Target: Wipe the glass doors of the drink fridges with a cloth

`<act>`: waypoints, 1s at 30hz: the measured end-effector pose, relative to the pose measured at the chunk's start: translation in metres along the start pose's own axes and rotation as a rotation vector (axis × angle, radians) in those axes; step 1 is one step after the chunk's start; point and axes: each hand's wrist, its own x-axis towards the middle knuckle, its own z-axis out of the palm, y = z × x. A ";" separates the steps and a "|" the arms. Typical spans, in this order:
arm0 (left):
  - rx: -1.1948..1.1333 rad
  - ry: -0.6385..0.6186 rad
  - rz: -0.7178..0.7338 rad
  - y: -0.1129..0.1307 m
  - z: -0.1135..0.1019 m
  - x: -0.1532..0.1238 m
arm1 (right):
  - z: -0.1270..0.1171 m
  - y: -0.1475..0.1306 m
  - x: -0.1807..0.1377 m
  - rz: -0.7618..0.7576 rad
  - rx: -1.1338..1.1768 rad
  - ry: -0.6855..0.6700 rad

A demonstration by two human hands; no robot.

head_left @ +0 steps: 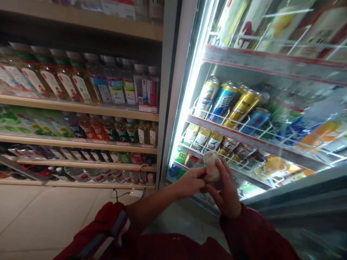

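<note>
Both hands meet in front of the lit fridge on a whitish, cloth-like bundle (211,164) with faint pinkish marks; its exact kind is too blurred to make out. My left hand (192,181) comes in from the left, fingers curled and pinching its lower left side. Around the right side wraps my right hand (227,189), its fingers along the bundle and its thumb below. Just beyond the bundle is the fridge's lower wire rack (193,146), with small bottles (202,138) standing on it.
Cans (223,101) line the middle fridge rack (252,139), with cartons or bottles above. Left of the fridge frame (170,72), wooden shelves (114,108) hold rows of bottled drinks (81,85). A white power strip (136,193) with cables lies on the tiled floor (54,213).
</note>
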 end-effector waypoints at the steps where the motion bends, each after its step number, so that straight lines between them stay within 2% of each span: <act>1: 0.006 -0.042 0.012 0.002 0.003 0.004 | -0.006 0.007 0.002 -0.045 -0.020 0.028; 4: 0.123 -0.130 0.103 0.008 0.014 0.018 | -0.033 0.030 0.015 -0.143 -0.096 0.103; 6: 0.324 -0.061 0.200 0.012 0.018 0.027 | -0.064 0.046 0.034 -0.172 -0.203 0.246; 8: 0.573 0.131 0.309 0.020 0.017 0.037 | -0.107 0.060 0.062 -0.229 -0.350 0.480; 11: 0.831 0.441 0.504 0.041 0.007 0.059 | -0.184 0.076 0.110 -0.410 -0.570 0.818; 12: 0.904 0.494 0.575 0.052 0.002 0.067 | -0.209 0.081 0.125 -0.471 -0.632 0.905; 14: 1.046 0.629 0.764 0.078 -0.004 0.085 | -0.254 0.092 0.150 -0.526 -0.723 1.000; 17: 1.241 0.812 1.052 0.121 -0.002 0.106 | -0.295 0.112 0.177 -0.420 -0.810 0.984; 19: 1.356 0.892 1.180 0.148 0.002 0.117 | -0.302 0.122 0.189 -0.294 -0.819 0.956; 22: 1.510 0.945 1.233 0.180 0.008 0.132 | -0.281 0.120 0.202 -0.197 -0.796 0.934; 24: 1.566 0.976 1.231 0.198 0.009 0.141 | -0.253 0.107 0.209 -0.188 -0.817 0.854; 27: 1.568 1.033 1.236 0.218 0.005 0.155 | -0.215 0.082 0.221 -0.241 -0.890 0.620; 30: 1.555 1.041 1.249 0.229 -0.005 0.167 | -0.205 0.072 0.230 -0.290 -0.947 0.508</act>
